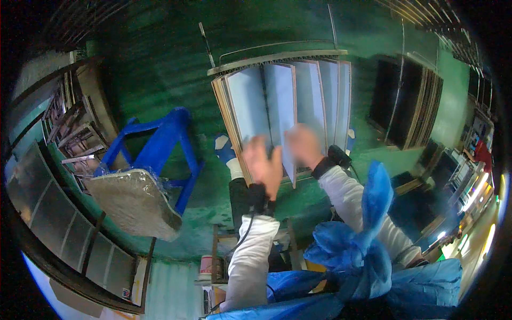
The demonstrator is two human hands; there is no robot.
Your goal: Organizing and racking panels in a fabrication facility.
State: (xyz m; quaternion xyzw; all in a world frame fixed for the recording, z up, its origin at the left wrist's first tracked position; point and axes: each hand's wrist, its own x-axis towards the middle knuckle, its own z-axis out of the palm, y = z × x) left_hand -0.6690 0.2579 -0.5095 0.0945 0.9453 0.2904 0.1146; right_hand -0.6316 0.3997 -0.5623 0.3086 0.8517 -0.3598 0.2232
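Several thin, pale-faced panels (pixel 249 104) with brown edges stand fanned out in a slotted metal rack (pixel 277 57) in front of me. My left hand (pixel 263 166) is over the lower part of the panels on the left, its fingers spread and nothing visible in them. Beside the lower edge of one angled panel (pixel 281 98) is my right hand (pixel 304 146). Motion smears its fingers, so I cannot tell whether it grips that panel. Dark bands with cables circle both wrists, below which are light sleeves.
To the left is a blue chair (pixel 154 144) with a plastic-wrapped seat pad (pixel 133 202). Metal frames (pixel 80 136) lean farther left. A stack of dark panels (pixel 408 104) stands at right. Knotted blue plastic (pixel 352 240) hangs close before me. A person in red (pixel 482 156) is at far right.
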